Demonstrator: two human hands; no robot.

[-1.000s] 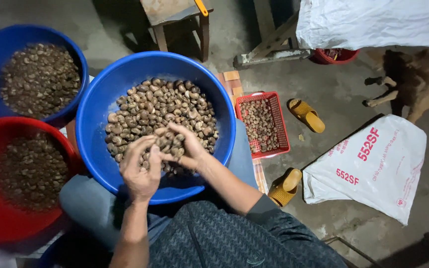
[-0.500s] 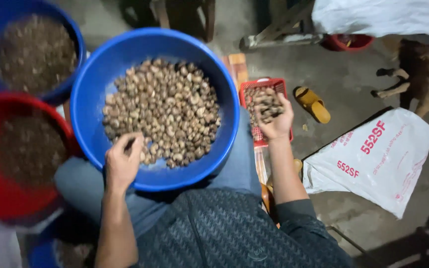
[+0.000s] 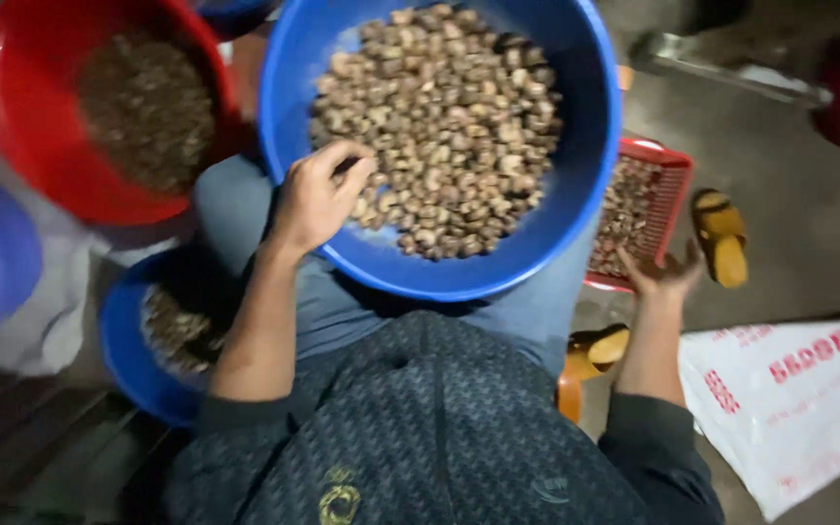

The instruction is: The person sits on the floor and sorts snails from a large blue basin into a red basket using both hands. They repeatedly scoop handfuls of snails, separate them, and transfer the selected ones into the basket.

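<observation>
Plainly far from finished, judging by the heap: large blue basin (image 3: 595, 194) on the lap, centre top of the frame, holding a thick layer of pale nuts (image 3: 449, 126). Left hand (image 3: 315, 199) curled over the basin's near left edge, fingertips pinched down among the nuts; cannot tell whether 1 nut is actually gripped, since the fingers cover it. Right hand (image 3: 668, 277) at centre right, palm up, fingers spread wide and apparently empty, just below the red mesh basket (image 3: 678, 165), which already holds a modest share of nuts. Darker material piled in the red basin (image 3: 12, 117) at upper left and in a small blue basin (image 3: 123, 360) at lower left, so some sorting seems done. Blurred throughout by motion; another blue tub (image 3: 12, 253) cut off at the left edge, contents unclear; basket partly hidden behind the large basin; white sack (image 3: 789, 408) cropped at lower right.
</observation>
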